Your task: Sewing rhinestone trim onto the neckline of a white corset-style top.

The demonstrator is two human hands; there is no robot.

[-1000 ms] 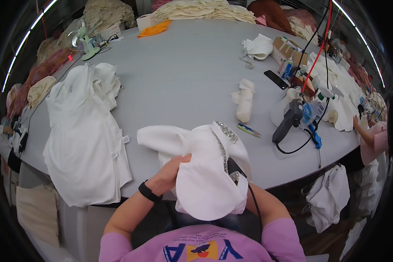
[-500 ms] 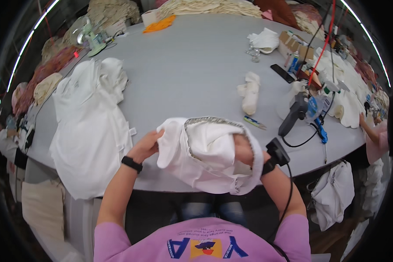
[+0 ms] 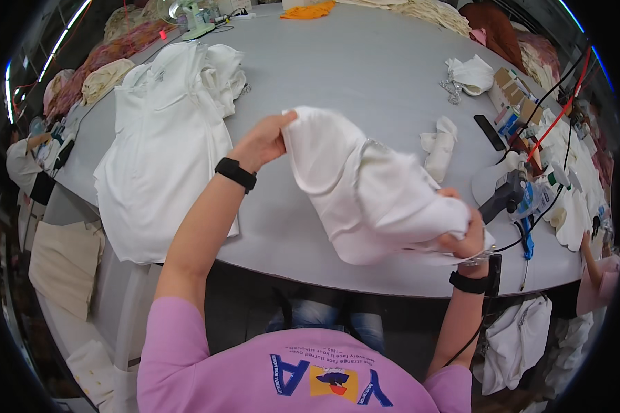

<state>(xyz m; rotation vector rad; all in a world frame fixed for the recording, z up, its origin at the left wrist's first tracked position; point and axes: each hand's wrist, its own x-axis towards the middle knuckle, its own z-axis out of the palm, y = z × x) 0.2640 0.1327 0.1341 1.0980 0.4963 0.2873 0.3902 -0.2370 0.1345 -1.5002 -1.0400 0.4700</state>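
A white garment (image 3: 348, 193) with some sparkly trim at its right end is stretched out above the grey table (image 3: 351, 69). My left hand (image 3: 265, 141) pinches its upper left corner, held up over the table. My right hand (image 3: 467, 233) grips the garment at its lower right, its fingers partly wrapped in the cloth. A larger white garment (image 3: 158, 172) lies flat to the left. Beyond my right hand are a rolled white cloth (image 3: 439, 148) and a dark grey hand tool (image 3: 506, 189) with a cable.
A phone (image 3: 489, 131), cardboard box (image 3: 510, 89) and more white pieces (image 3: 572, 217) crowd the right side. A small fan (image 3: 193, 20) and orange cloth (image 3: 308, 10) lie at the back. Other people's arms show at left (image 3: 38, 141) and right (image 3: 589, 258).
My left hand has risen and moved forward, raising the garment's left end; my right hand stays lower at the right. The sparkly trim that faced up is now mostly turned out of sight.
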